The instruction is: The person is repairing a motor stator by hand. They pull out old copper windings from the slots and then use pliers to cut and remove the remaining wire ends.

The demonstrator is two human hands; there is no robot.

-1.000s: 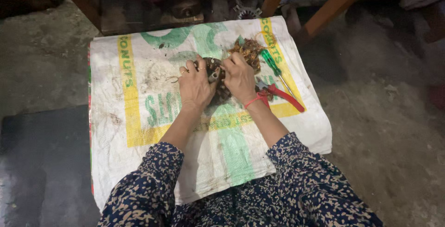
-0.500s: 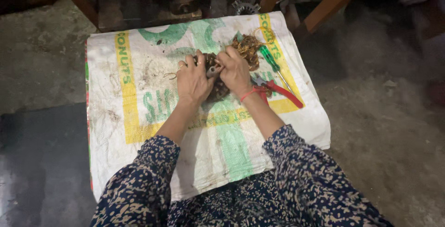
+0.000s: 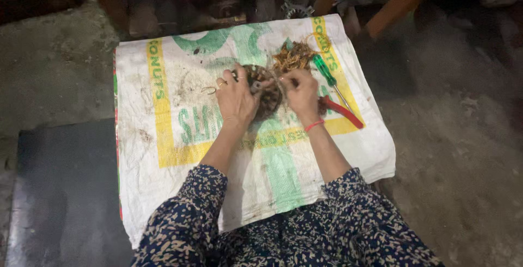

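Round brown wire coil (image 3: pixel 265 90) lies flat on the white sack (image 3: pixel 163 152) spread on the floor, near the sack's middle; round, so no clear long axis. Left hand (image 3: pixel 237 99) rests on the coil's left edge, fingers curled onto it. Right hand (image 3: pixel 301 91) w/ fingers pinched narrow at the coil's right edge, what they pinch can't be made out. Loose copper wire tangle (image 3: pixel 294 55) just beyond. Green screwdriver (image 3: pixel 328 76) beside right hand, tip pointing toward the red pliers (image 3: pixel 343 110).
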